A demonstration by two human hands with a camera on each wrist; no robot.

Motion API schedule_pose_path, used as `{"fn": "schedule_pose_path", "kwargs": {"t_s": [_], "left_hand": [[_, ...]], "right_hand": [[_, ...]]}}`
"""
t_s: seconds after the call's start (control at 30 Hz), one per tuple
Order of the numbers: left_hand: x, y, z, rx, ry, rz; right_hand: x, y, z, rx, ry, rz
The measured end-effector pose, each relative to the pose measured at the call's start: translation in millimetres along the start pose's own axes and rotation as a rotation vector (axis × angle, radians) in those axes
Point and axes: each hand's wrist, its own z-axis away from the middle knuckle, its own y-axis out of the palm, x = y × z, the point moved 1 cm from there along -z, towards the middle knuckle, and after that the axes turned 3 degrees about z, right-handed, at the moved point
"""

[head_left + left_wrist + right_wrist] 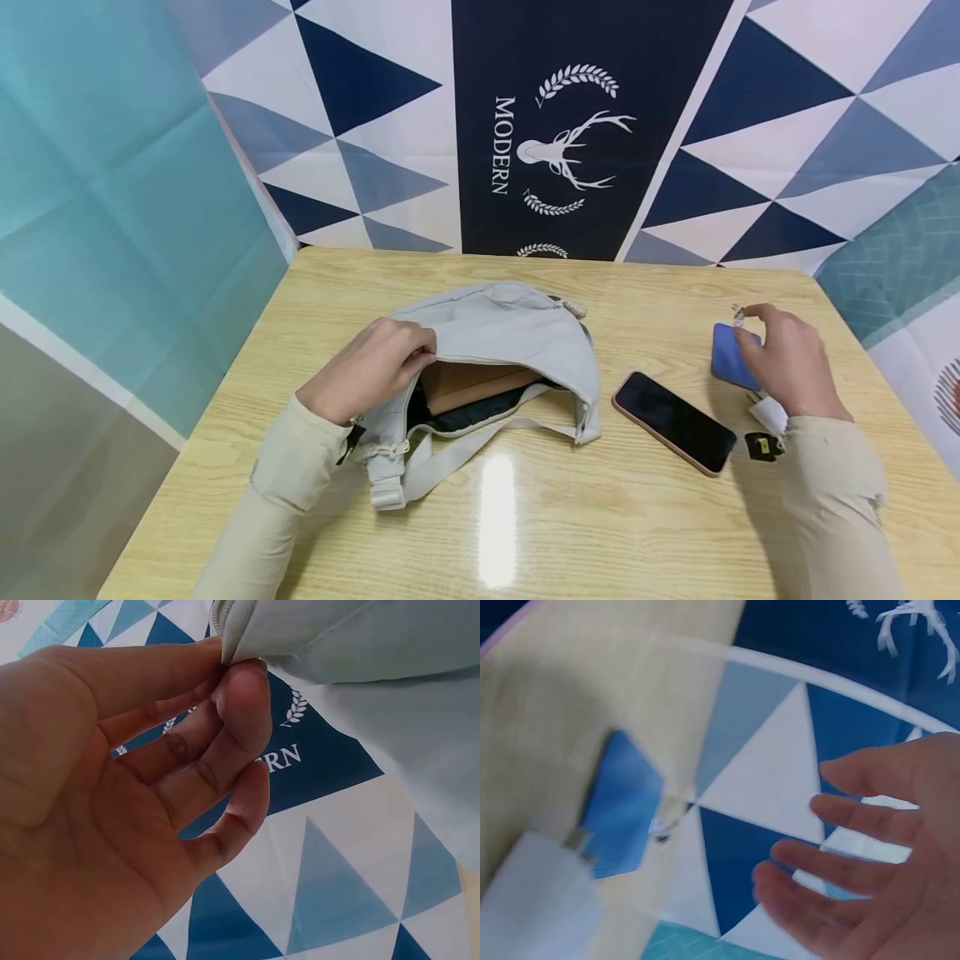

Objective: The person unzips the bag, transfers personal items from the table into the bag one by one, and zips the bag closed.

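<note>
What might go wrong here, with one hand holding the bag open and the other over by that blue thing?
The left hand only pinches the edge of the grey bag, so the flap may slip and close over the opening. The right hand hovers open by the blue card, near the table's right side; a clumsy sweep might push it off. The phone lies between bag and card and could get knocked.

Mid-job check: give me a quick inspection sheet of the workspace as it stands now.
Surface: wooden table, glare patch near the front.
Job's things: grey sling bag open, dark contents inside; blue card.
Clutter: phone face up; small black item; white item.
Grippers: left hand pinches the bag's edge; right hand open over the blue card, contact unclear.
Cables: nothing seen.
Surroundings: patterned cloth backdrop.
</note>
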Motion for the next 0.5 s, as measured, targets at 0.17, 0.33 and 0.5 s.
{"fn": "schedule_pose_path", "kwargs": {"t_s": [0.17,0.33,0.5], "left_hand": [[-0.4,-0.1,0.8,0.017,-0.006,-0.009],[-1.6,1.1,0.7,0.017,-0.002,-0.011],[-2.6,3.4,-0.7,0.021,0.009,-0.017]], "right_hand": [[-20.1,12.5,-2.3,0.213,0.042,0.038],[-28.9,20.0,-6.3,0.407,0.043,0.053],[-32.5,27.9,-2.1,0.454,0.026,0.051]]}}
